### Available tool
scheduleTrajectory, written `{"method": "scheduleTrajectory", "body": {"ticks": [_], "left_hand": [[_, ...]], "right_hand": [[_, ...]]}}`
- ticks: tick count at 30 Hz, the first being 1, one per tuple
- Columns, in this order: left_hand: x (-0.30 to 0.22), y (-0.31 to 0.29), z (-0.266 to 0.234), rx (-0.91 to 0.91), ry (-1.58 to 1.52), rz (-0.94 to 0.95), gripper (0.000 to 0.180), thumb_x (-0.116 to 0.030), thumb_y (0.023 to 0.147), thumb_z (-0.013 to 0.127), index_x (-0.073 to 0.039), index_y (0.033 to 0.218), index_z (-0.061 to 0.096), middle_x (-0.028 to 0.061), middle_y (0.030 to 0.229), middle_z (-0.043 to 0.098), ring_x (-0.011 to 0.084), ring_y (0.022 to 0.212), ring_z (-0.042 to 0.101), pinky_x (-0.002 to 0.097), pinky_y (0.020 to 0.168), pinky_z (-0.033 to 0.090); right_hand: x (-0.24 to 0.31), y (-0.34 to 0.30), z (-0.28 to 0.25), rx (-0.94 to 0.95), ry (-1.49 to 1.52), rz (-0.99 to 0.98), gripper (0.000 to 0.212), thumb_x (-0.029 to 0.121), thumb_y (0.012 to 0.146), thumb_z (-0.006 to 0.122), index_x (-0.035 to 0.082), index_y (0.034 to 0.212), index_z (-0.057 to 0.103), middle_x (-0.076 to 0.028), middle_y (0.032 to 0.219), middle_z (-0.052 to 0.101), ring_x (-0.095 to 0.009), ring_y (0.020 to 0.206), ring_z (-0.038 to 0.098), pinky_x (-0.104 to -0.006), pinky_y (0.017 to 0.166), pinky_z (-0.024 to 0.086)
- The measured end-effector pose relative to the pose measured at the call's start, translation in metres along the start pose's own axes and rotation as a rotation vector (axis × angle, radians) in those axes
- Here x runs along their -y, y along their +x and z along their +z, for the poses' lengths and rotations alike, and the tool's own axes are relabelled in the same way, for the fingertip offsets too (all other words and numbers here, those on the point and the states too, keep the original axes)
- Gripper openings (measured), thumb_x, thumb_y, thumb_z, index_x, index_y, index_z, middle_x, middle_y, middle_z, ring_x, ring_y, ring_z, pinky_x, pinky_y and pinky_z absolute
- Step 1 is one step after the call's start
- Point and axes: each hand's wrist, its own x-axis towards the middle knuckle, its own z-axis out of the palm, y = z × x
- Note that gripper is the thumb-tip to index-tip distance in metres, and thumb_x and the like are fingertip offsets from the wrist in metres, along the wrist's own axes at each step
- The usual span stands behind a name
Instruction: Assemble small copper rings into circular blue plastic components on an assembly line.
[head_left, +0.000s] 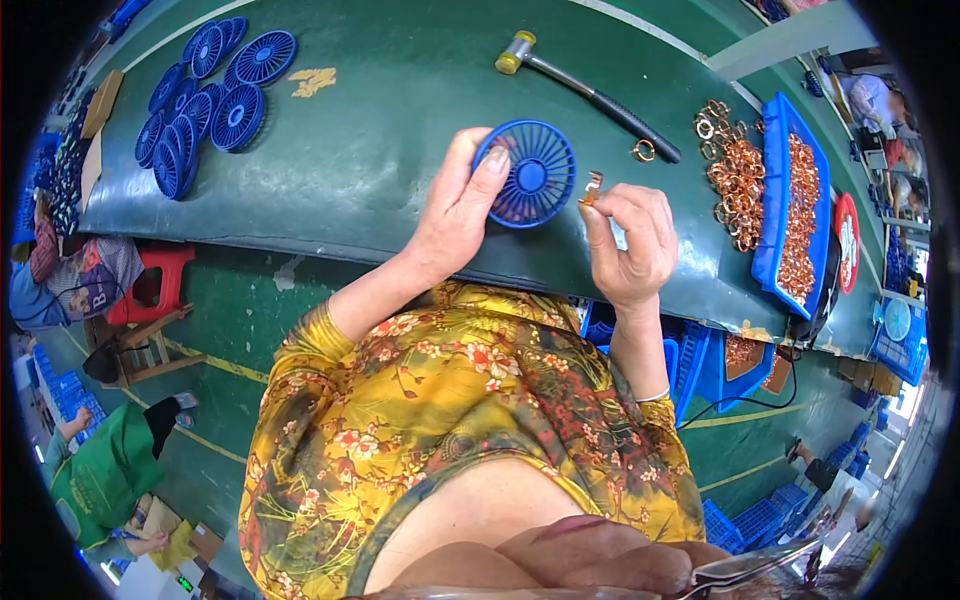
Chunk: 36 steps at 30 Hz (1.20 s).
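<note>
My left hand (pixel 447 215) is closed on the edge of a round blue plastic grille (pixel 545 175) with radial spokes, its thumb lying over the near face. The grille is held up above the green table (pixel 350 190). Beside it on the right, apart from it, my right hand (pixel 638 245) pinches a small copper-coloured metal clip (pixel 594 186) between thumb and finger. A single copper ring (pixel 643 151) lies on the table beyond that hand. Farther right a heap of copper-coloured rings (pixel 738 185) rests against a blue tray (pixel 772 215), which holds many small copper-coloured pieces.
A hammer (pixel 590 92) with a yellow head and black grip lies at the far middle. Several blue grilles (pixel 240 115) are piled at the far left. Blue crates (pixel 690 365) stand below the table's right edge. A red stool (pixel 160 285) and other people are around.
</note>
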Motion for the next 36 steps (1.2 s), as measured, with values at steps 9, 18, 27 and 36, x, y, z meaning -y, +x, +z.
{"method": "scheduleTrajectory", "body": {"ticks": [9, 18, 27, 36], "left_hand": [[-0.003, -0.004, 0.005, 0.020, 0.166, 0.103, 0.028, -0.024, 0.099, 0.045, -0.001, 0.115, 0.045, 0.0096, 0.090, 0.059, 0.0152, 0.082, 0.056, 0.0304, 0.075, 0.047], [0.002, -0.007, 0.001, 0.058, 0.362, 0.073, 0.027, -0.016, 0.094, 0.050, -0.001, 0.115, 0.041, 0.0148, 0.085, 0.060, 0.0259, 0.076, 0.062, 0.0393, 0.069, 0.048], [-0.034, -0.006, -0.022, 0.595, -0.229, -0.375, 0.049, -0.026, 0.091, 0.059, 0.000, 0.128, 0.040, 0.0062, 0.113, 0.053, 0.0110, 0.105, 0.051, 0.0269, 0.090, 0.043], [-0.014, -0.014, -0.003, 0.294, 0.438, 0.185, 0.039, -0.017, 0.089, 0.060, -0.008, 0.125, 0.046, 0.0142, 0.110, 0.061, 0.0355, 0.100, 0.058, 0.0379, 0.084, 0.048]], "right_hand": [[0.016, 0.007, 0.016, 0.207, -0.076, -0.028, 0.020, 0.006, 0.070, 0.071, 0.006, 0.088, 0.062, -0.005, 0.088, 0.059, -0.024, 0.081, 0.058, -0.0347, 0.072, 0.048], [0.012, -0.001, 0.026, 0.284, -0.047, 0.074, 0.023, 0.011, 0.072, 0.071, 0.005, 0.092, 0.060, -0.007, 0.095, 0.059, -0.028, 0.093, 0.057, -0.0403, 0.083, 0.044], [0.032, 0.010, -0.020, 0.484, 0.026, 0.011, 0.034, 0.024, 0.071, 0.077, 0.017, 0.105, 0.070, 0.001, 0.122, 0.063, -0.031, 0.136, 0.035, -0.0519, 0.111, 0.017], [-0.016, -0.003, -0.001, 0.316, 0.484, 0.325, 0.028, 0.012, 0.087, 0.060, 0.003, 0.113, 0.065, -0.017, 0.124, 0.058, -0.029, 0.117, 0.055, -0.0373, 0.098, 0.042]]}}
